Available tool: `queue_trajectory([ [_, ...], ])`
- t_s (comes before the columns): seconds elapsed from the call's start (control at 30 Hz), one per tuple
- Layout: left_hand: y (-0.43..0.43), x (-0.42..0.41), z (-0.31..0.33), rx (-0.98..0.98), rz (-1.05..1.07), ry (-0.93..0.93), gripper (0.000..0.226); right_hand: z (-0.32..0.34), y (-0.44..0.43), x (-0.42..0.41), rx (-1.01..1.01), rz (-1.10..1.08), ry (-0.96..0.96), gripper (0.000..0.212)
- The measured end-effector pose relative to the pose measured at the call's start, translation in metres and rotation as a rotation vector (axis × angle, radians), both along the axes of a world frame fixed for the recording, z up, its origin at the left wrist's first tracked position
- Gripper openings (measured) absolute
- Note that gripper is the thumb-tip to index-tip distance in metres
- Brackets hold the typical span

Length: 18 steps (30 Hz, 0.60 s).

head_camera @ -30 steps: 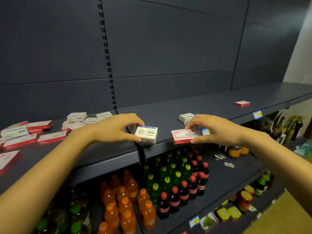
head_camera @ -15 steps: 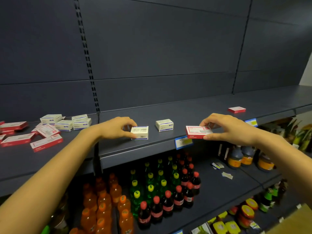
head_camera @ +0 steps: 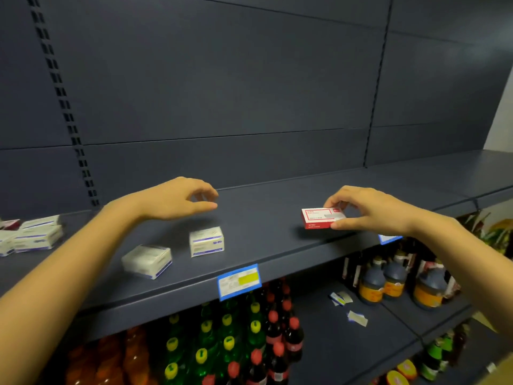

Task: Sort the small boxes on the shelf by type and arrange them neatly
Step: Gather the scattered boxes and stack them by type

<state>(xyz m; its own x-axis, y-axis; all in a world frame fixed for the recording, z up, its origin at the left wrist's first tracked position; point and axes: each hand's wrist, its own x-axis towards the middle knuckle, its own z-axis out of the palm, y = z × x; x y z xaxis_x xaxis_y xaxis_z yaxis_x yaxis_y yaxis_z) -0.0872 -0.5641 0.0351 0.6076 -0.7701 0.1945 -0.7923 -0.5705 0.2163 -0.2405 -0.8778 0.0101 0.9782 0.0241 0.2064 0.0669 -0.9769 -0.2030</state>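
My right hand pinches a flat red and white box just above the dark shelf, right of centre. My left hand hovers over the shelf with loosely curled fingers and holds nothing. Two small white boxes with blue print lie in front of and below it: one stands upright, the other lies flat nearer the shelf's front edge. Several more white boxes are grouped at the far left, with a red box edge behind them.
A blue and yellow price tag hangs on the shelf's front edge, another blue tag sits under my right wrist. Below are orange, green and dark soda bottles and brown jugs. The back panel is bare.
My left hand has let go of the white box and lifted up and back from it. My right hand still carries the red box. The view has shifted right, so the boxes moved left.
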Motion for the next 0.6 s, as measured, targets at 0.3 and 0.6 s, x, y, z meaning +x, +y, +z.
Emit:
queue_trajectory([
  [0.3,-0.108,0.015,0.003,0.083,0.019,-0.045,0.035,0.010,-0.116,0.016,0.032,-0.055,-0.007,0.035],
  [0.6,-0.184,0.001,-0.006,0.089,0.201,-0.109,0.035,0.002,-0.206,0.059,0.022,0.094,0.031,0.032],
])
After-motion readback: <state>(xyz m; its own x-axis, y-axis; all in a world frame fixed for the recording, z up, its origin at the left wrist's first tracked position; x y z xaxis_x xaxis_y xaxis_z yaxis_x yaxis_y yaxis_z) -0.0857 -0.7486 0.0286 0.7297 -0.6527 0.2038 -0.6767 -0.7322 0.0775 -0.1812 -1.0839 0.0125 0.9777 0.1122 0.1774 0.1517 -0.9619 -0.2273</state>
